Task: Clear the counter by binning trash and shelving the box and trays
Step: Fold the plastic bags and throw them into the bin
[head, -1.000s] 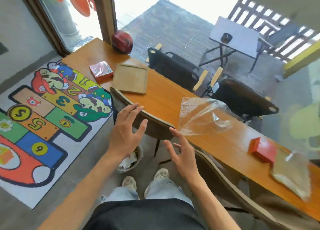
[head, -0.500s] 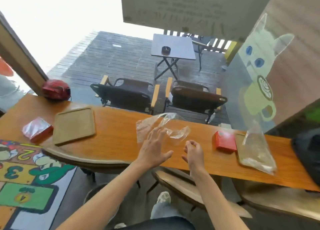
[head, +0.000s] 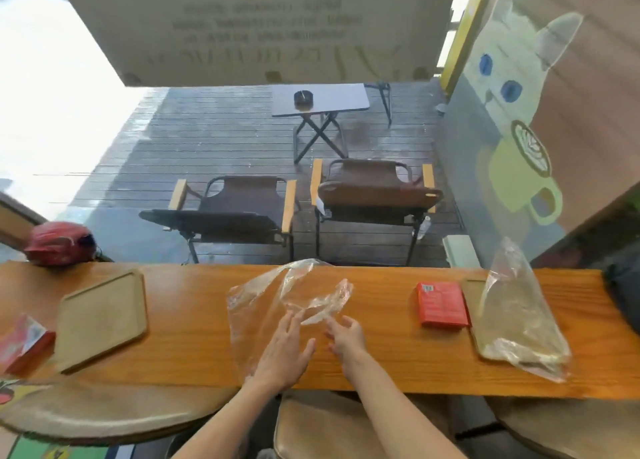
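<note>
A crumpled clear plastic bag [head: 273, 296] lies in the middle of the wooden counter [head: 381, 361]. My left hand [head: 282, 351] rests flat on the bag's near part, fingers spread. My right hand [head: 346, 332] is just right of it, fingers loosely curled at the bag's right edge, gripping nothing that I can see. A red box [head: 441, 304] lies to the right. Beside it a second clear bag [head: 516, 306] stands on a tan tray [head: 485, 346]. Another tan tray [head: 102, 315] lies at the left, with a red box in clear wrap [head: 20, 341] at the far left edge.
A red helmet-like object [head: 59, 239] sits at the counter's back left. Padded stool seats [head: 329, 427] stand below the near edge. Beyond the glass are two folding chairs [head: 374, 195] and a small table. A dark object [head: 623, 285] sits at the counter's right end.
The view swung from the floor mat up to face the counter squarely. Both hands reached forward from mid-air; the left now lies on the clear bag, the right at its edge.
</note>
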